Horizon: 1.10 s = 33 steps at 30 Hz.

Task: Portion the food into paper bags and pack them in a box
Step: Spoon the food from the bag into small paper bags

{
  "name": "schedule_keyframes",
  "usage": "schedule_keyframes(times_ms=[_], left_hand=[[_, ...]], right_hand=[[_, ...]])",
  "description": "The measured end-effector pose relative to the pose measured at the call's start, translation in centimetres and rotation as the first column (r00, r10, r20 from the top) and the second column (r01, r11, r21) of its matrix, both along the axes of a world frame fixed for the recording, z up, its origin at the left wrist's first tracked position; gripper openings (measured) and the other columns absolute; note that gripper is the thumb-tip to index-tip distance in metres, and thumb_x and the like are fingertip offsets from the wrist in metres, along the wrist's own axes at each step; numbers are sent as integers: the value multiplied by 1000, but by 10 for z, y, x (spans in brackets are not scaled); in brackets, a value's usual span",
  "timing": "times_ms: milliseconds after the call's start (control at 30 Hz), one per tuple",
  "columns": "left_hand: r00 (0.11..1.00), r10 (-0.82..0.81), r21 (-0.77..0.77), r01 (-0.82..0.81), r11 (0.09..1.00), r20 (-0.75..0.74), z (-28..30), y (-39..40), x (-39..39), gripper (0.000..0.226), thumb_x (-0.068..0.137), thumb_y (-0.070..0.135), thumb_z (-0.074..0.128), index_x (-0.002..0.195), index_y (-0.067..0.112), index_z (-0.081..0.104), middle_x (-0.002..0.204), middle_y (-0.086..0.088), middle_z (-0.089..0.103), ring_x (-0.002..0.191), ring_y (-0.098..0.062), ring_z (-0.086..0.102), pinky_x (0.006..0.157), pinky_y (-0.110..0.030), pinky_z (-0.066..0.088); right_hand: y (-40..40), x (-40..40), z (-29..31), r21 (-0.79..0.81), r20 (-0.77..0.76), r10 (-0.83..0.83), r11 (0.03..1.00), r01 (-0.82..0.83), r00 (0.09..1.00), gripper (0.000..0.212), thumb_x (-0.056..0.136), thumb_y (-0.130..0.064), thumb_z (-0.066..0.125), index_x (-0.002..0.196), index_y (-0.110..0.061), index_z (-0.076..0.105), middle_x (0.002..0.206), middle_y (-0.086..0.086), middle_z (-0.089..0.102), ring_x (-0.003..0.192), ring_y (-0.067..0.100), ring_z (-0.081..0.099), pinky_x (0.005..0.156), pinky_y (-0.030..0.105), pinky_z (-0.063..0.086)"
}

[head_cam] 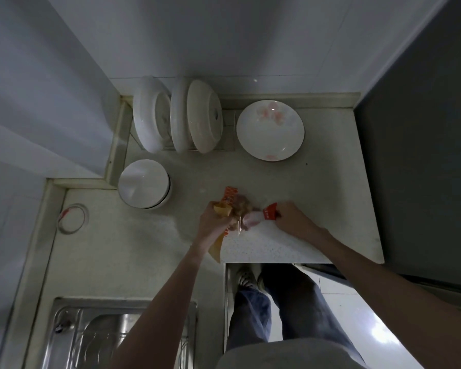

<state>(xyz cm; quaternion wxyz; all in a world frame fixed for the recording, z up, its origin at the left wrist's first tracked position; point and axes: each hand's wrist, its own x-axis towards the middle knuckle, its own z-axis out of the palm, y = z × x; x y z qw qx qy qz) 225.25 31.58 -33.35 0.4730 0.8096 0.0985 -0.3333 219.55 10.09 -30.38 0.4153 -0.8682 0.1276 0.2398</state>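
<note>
My left hand [215, 222] grips a brown paper bag [222, 209] with an orange pattern, its lower end hanging past the counter edge. A clear plastic bag of pale brown food [241, 206] lies against the paper bag on the counter. My right hand [290, 218] grips a red-handled utensil [270, 211] whose pale end [253, 219] points toward the paper bag's mouth. No box is in view.
A flowered plate [270, 130] lies flat at the back right. Several white plates stand in a rack [176, 115] at the back. An upturned white bowl [143, 183] sits left of the bags. A steel sink [112, 334] is at the lower left, a dark appliance [421, 155] at the right.
</note>
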Motion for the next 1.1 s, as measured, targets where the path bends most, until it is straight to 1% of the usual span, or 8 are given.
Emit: schedule_keyframes(times_ms=[133,300,467,600,767,867,1000,1100], left_hand=[[997,81,32,-81,996,12,-2,-1,2,57,64,21,81,114,16,54,98,2,65,87,-9,65,74,-29,58],[998,58,33,-58,998,4,-6,0,4,53,66,26,83,111,9,62,102,-6,70,93,-20,68,86,-40,57],[997,69,41,-68,997,-22,-7,-3,3,53,68,14,79,116,12,58,102,-2,67,92,-17,66,83,-37,58],[997,-12,39,15,999,-75,-9,-7,4,51,68,8,76,116,16,59,102,1,68,91,-10,65,78,-28,58],[995,-14,86,23,996,-102,-11,-6,4,45,66,10,77,108,19,64,99,4,68,93,-12,64,85,-30,56],[994,-2,43,6,999,-111,-5,-6,4,35,65,4,77,92,23,67,89,7,70,86,-10,66,70,-18,55],[989,52,-1,-52,999,-137,5,-3,4,32,67,0,75,91,21,67,86,6,69,79,-8,66,53,-11,49],[979,80,-6,-83,997,-185,10,-2,2,21,74,-1,72,86,16,65,79,8,64,68,-2,63,45,-5,44]], right_hand=[[9,10,-1,2,-59,-223,975,223,973,25,84,12,52,104,1,64,74,12,64,47,13,59,38,18,48],[9,15,0,-16,-9,-281,959,281,960,19,93,-1,51,109,0,62,82,13,65,48,26,63,40,31,52],[18,19,-3,-120,-43,-199,974,193,979,17,96,-11,51,99,3,61,87,21,66,62,34,67,52,41,57],[28,28,-7,-135,-95,-160,980,146,983,26,98,-19,49,77,-5,56,70,15,60,47,20,60,39,28,47],[33,42,-11,-147,-233,-90,988,57,968,15,96,-11,48,85,-2,54,68,15,63,39,11,58,44,23,49],[36,45,-17,-118,-216,-132,987,109,967,16,92,-6,47,88,4,59,67,16,60,53,26,63,57,37,56],[32,46,-26,-89,-244,-201,979,185,949,21,90,-10,50,71,-6,59,53,4,54,47,16,53,53,27,45],[29,46,-33,1,-306,-305,947,321,902,28,92,-11,51,65,-8,58,58,7,55,50,16,51,47,23,42]])
